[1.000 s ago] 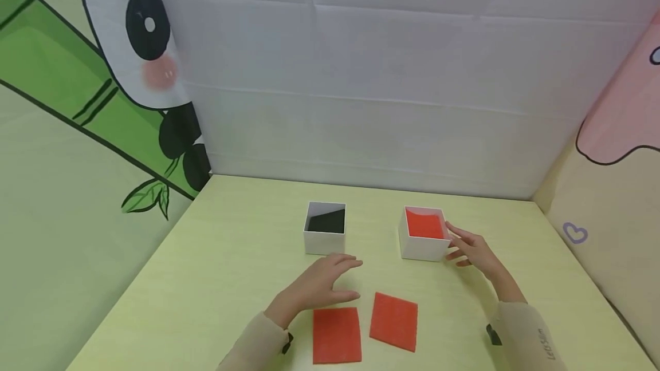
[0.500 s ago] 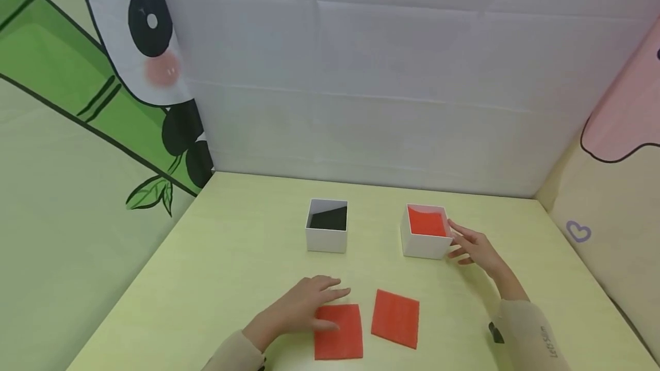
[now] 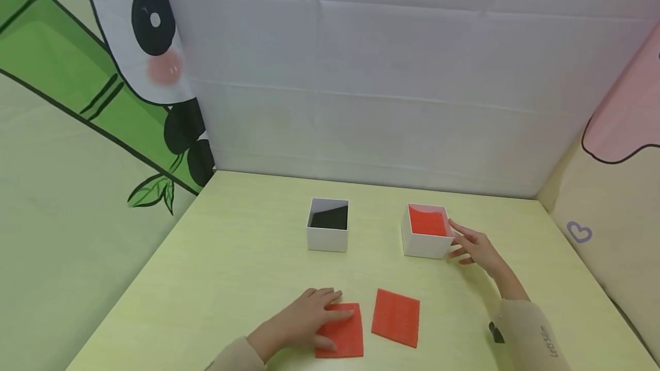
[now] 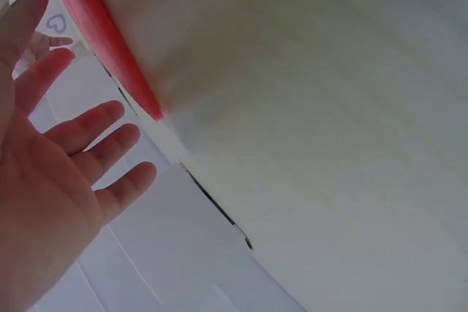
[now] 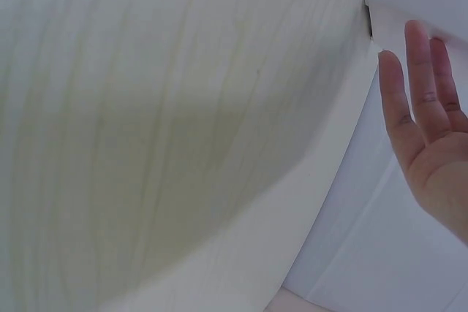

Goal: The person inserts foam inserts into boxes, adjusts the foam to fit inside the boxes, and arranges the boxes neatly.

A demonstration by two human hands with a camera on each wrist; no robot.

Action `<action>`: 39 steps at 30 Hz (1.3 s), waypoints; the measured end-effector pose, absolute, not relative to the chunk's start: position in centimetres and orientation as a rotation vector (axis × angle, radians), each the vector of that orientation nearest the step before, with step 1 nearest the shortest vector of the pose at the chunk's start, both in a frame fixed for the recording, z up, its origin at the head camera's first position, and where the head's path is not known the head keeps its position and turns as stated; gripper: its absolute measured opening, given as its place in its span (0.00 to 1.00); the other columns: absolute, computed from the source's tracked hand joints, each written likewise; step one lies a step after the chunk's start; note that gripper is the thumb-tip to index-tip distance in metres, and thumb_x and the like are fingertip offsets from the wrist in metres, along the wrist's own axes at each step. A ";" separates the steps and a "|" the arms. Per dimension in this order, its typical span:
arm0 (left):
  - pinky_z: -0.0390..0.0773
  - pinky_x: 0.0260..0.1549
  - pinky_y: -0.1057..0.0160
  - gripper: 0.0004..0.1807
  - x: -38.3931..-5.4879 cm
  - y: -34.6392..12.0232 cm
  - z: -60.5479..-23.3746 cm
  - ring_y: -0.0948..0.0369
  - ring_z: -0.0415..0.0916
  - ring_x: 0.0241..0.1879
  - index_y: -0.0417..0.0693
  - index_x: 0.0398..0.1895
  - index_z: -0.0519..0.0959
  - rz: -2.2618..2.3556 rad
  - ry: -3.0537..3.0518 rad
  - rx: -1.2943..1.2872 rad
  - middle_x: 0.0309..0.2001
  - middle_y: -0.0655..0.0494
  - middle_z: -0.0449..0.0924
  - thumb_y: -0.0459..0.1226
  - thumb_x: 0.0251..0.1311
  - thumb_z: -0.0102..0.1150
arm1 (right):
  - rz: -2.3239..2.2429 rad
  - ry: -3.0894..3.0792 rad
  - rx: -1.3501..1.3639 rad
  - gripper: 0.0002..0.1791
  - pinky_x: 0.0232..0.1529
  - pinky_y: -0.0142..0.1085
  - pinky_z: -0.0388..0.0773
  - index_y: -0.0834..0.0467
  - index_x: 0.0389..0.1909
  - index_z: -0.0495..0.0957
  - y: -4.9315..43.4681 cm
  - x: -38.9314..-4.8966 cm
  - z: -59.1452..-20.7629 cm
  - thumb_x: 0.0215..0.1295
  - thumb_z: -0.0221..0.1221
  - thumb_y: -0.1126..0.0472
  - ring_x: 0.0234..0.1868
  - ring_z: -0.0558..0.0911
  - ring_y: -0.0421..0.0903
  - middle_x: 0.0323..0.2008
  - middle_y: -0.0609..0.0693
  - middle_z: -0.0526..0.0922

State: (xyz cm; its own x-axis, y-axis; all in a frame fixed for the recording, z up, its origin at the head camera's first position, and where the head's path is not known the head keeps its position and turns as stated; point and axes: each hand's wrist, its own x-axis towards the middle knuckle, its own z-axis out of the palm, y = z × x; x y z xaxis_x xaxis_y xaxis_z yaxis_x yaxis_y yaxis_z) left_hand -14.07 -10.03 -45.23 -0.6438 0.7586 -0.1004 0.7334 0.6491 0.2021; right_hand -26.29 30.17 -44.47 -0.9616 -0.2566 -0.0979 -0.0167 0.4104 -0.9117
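Observation:
A red cloth square (image 3: 352, 338) lies flat near the front of the table. My left hand (image 3: 304, 320) is over its left part, fingers spread and nearly straight, thumb and a fingertip overlapping the cloth. In the left wrist view the fingers appear extended, close to the edge of the red cloth (image 4: 110, 42). To the right lies a second red cloth square (image 3: 396, 318), slightly turned. My right hand (image 3: 476, 252) touches the right side of a white box (image 3: 425, 247) with extended fingers. Inside that box is red cloth (image 3: 429, 224).
Another white box (image 3: 327, 240), holding a black piece (image 3: 331, 218), stands farther left on the pale yellow table (image 3: 247, 233). A white wall sheet (image 3: 371, 85) rises behind the table's back edge, with printed panels on both sides.
My left hand has moved left and toward me, from between the boxes and the cloths down onto the left red cloth. My right hand stays at the right box.

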 end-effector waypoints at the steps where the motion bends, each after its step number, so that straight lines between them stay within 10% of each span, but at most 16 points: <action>1: 0.62 0.52 0.54 0.31 -14.1 -10.0 -45.3 0.53 0.58 0.59 0.66 0.61 0.66 0.195 2.694 1.234 0.59 0.52 0.64 0.55 0.51 0.57 | -1.573 2.447 -0.243 0.28 0.33 0.48 0.76 0.61 0.66 0.50 30.2 -26.3 -44.5 0.69 0.45 0.58 0.37 0.79 0.61 0.40 0.64 0.75; 20: 0.63 0.52 0.52 0.27 -13.9 -9.3 -45.4 0.52 0.63 0.55 0.66 0.56 0.72 0.077 2.705 1.128 0.48 0.56 0.72 0.52 0.49 0.62 | -1.562 2.439 -0.184 0.29 0.36 0.47 0.75 0.59 0.67 0.50 30.1 -26.3 -44.6 0.69 0.45 0.55 0.39 0.78 0.61 0.42 0.64 0.75; 31: 0.65 0.38 0.67 0.24 -13.9 -9.3 -45.3 0.67 0.62 0.33 0.65 0.49 0.77 0.120 2.787 1.192 0.33 0.62 0.66 0.51 0.44 0.66 | -1.578 2.437 -0.223 0.28 0.35 0.47 0.76 0.60 0.66 0.50 30.1 -26.2 -44.5 0.69 0.45 0.57 0.38 0.79 0.60 0.41 0.64 0.75; 39: 0.65 0.26 0.75 0.24 -14.6 -9.5 -44.8 0.70 0.62 0.28 0.60 0.48 0.79 0.539 2.685 1.030 0.32 0.65 0.65 0.32 0.44 0.67 | -1.584 2.423 -0.231 0.29 0.36 0.48 0.75 0.60 0.67 0.49 30.1 -26.2 -44.4 0.69 0.45 0.56 0.39 0.78 0.62 0.42 0.65 0.75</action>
